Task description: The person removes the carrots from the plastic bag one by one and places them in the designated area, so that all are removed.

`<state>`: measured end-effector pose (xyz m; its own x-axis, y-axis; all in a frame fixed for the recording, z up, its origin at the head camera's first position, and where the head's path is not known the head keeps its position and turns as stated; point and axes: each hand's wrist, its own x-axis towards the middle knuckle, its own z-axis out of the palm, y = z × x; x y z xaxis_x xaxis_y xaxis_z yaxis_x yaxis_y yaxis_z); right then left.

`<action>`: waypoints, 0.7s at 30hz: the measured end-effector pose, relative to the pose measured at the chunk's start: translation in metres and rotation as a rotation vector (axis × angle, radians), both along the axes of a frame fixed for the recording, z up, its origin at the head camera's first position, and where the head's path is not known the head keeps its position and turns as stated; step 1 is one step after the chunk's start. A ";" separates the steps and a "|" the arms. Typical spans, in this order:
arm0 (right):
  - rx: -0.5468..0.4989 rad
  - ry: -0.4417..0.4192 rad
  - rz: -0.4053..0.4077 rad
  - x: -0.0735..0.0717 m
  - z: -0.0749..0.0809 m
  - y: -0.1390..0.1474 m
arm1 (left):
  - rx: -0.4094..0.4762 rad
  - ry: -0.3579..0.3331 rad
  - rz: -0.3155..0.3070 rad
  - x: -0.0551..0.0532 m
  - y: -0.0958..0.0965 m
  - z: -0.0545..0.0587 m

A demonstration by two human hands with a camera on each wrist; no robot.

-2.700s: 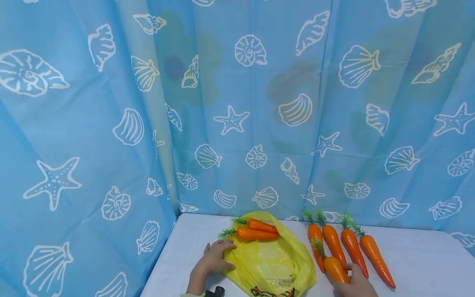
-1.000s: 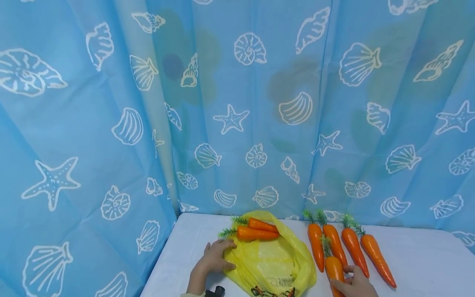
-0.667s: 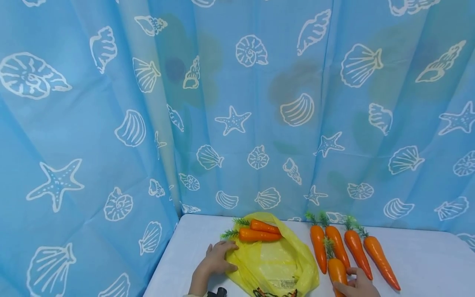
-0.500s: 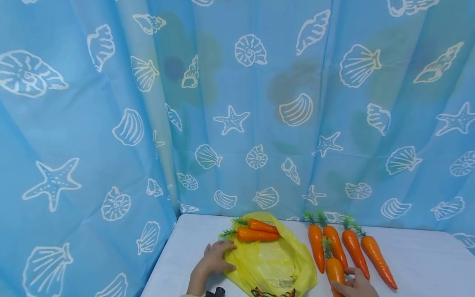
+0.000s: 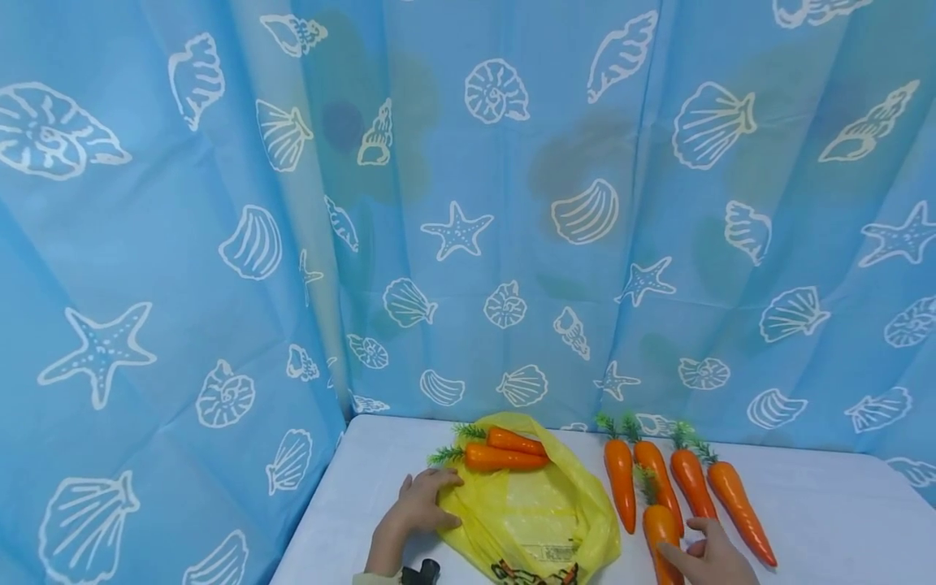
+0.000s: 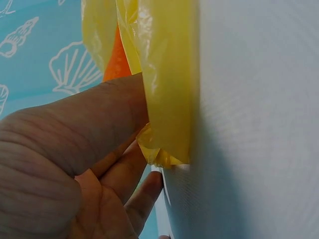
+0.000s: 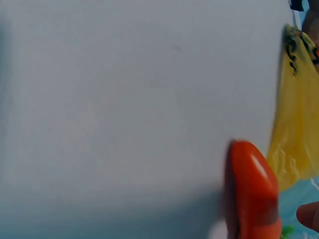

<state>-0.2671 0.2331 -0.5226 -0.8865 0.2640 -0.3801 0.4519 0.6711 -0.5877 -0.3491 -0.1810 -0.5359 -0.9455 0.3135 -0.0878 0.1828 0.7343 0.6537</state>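
Observation:
My left hand [image 5: 420, 508] rests at the left edge of a yellow plastic bag [image 5: 475, 524], fingers and thumb spread apart. In the left wrist view the thumb [image 6: 104, 117] overlaps the bag film [image 6: 169, 74]. Two toy carrots with green tops, a front one [image 5: 504, 459] and a back one [image 5: 515, 441], lie on the bag. My right hand [image 5: 720, 561] is beside a nearer toy carrot [image 5: 660, 528], its thumb overlapping it from above. The right wrist view has that carrot [image 7: 254, 189] with a gap to the fingertip [image 7: 309, 216].
Several more toy carrots lie side by side behind the right hand, among them a left one [image 5: 620, 486] and a right one [image 5: 740, 512]. A white table [image 5: 841, 520] bears everything. Blue shell-patterned curtains [image 5: 453, 325] stand at the back and left.
The right hand has turned the nearer carrot so that its leaves point away, then its fingers have loosened and drawn off to the right. The left hand and bag keep their place.

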 end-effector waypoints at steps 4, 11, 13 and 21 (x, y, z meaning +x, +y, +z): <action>0.006 0.050 0.017 -0.004 0.009 0.005 | -0.002 0.008 -0.006 0.002 -0.001 0.002; 0.031 0.113 0.098 -0.007 0.023 0.004 | 0.012 -0.016 0.005 0.003 -0.001 0.002; 0.035 0.134 0.116 -0.009 0.027 0.002 | 0.006 -0.020 0.011 0.003 -0.001 0.000; 0.036 0.209 0.123 -0.019 0.044 -0.010 | 0.002 -0.004 0.005 0.001 -0.001 0.000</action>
<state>-0.2863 0.2235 -0.4786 -0.9711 0.1596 -0.1777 0.2370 0.7358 -0.6344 -0.3480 -0.1823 -0.5357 -0.9467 0.3088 -0.0915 0.1761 0.7342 0.6557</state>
